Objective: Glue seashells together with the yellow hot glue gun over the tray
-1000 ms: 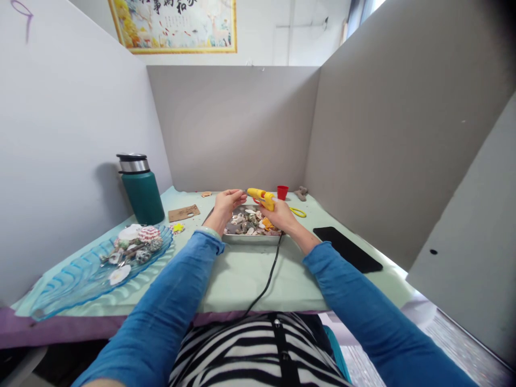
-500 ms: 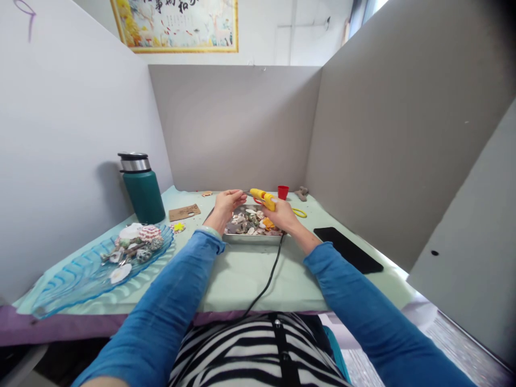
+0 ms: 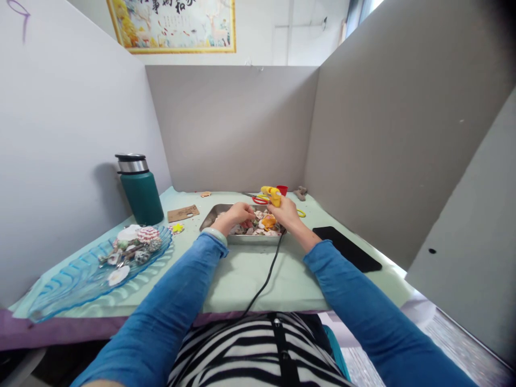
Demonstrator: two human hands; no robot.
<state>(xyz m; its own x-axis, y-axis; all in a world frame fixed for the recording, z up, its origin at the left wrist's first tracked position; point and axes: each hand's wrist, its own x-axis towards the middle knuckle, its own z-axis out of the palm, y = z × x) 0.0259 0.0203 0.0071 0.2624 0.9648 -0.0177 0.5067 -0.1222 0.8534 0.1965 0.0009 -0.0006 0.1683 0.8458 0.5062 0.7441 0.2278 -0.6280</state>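
Here, right fingers point(image 3: 282, 207) wrap the glue gun point(image 3: 275, 195); left fingers point(image 3: 246, 209) bunch over shells point(image 3: 261, 231).

On the tabletop point(image 3: 226, 285), at the centre of the frame, sits a tray point(image 3: 248, 240) with shells point(image 3: 260, 230) in it. Behind it lie scissors point(image 3: 260, 199), with a cup point(image 3: 282, 190) to their right and a lump point(image 3: 300, 193) beyond that. The glue gun point(image 3: 273, 194) is in the right hand point(image 3: 285, 213), in front of the cup. A flat slab point(image 3: 346, 249) lies right of the tray; a cord point(image 3: 268, 275) runs before it to the near edge. At left, a dish point(image 3: 76, 277) bears more shells, with a bottle point(image 3: 142, 194) behind and a card point(image 3: 183, 213) right of the bottle. Panels point(image 3: 234, 129) stand left, right and behind.
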